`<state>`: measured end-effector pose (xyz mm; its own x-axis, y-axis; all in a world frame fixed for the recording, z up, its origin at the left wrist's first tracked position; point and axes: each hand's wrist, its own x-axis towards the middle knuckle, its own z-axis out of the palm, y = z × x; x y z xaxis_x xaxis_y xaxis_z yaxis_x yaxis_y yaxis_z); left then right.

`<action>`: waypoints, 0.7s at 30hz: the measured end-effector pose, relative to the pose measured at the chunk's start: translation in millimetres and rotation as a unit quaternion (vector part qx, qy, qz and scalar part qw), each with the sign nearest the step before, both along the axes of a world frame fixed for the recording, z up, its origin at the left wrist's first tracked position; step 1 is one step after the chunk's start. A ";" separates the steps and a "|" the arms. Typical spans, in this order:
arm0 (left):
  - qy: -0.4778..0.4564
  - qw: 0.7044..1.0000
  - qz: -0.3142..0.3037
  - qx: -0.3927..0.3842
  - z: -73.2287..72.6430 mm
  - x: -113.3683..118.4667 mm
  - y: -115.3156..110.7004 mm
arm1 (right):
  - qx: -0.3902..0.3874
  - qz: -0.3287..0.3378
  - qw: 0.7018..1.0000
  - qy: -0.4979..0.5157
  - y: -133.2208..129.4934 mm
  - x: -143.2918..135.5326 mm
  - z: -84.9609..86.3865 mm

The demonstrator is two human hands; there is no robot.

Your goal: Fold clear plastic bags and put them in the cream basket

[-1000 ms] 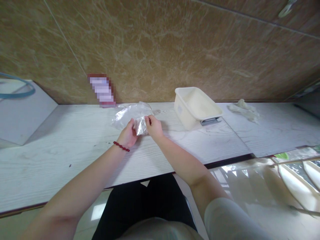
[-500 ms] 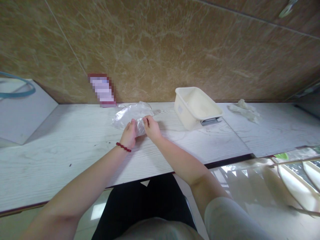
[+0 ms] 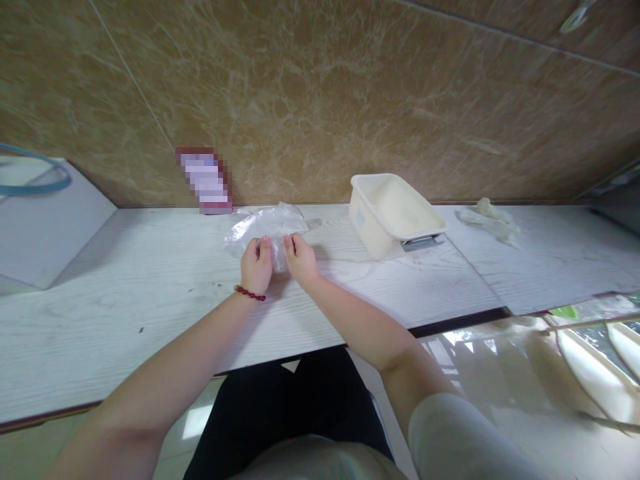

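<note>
A clear, crinkled plastic bag (image 3: 267, 223) lies on the white wood-grain counter (image 3: 165, 267), its near part raised between my hands. My left hand (image 3: 257, 263), with a dark red bead bracelet at the wrist, is closed on the near left part of the bag. On the right side of the same part, my right hand (image 3: 300, 258) pinches the plastic between thumb and fingers. The two hands are a short gap apart. Whether anything is inside the bag cannot be made out.
An open cream plastic box (image 3: 373, 230) with a grey latch stands right of my hands. Farther right lies crumpled whitish material (image 3: 490, 221). A blurred red-edged card (image 3: 206, 181) leans on the wall. At far left is a white box (image 3: 45, 233) with a blue strap.
My left hand has turned a little more upright, its thumb now nearer the bag's middle. My right hand has shifted slightly left and down. Both still hold the bag.
</note>
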<state>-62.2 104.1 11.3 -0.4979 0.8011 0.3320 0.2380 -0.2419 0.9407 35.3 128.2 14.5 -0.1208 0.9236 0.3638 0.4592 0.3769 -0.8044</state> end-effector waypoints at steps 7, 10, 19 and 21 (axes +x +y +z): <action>-0.035 0.999 0.005 -0.018 -3.8 -0.6 2.1 | -0.004 0.003 1.000 0.011 0.2 1.5 0.4; -0.078 0.996 -0.018 -0.035 -1.9 -1.8 1.5 | -0.001 0.001 1.000 0.015 1.4 1.8 -1.0; -0.007 0.999 0.022 -0.033 -3.8 -1.3 3.4 | -0.002 -0.010 1.000 -0.004 3.4 3.8 -1.3; 0.022 0.999 0.031 -0.036 -3.2 -1.2 3.0 | 0.003 -0.013 1.000 -0.008 3.2 3.7 -0.8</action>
<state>-63.4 107.1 8.2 -0.5341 0.7912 0.2979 0.2917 -0.1582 0.9433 39.0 131.5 13.7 -0.1015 0.9246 0.3670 0.4815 0.3685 -0.7952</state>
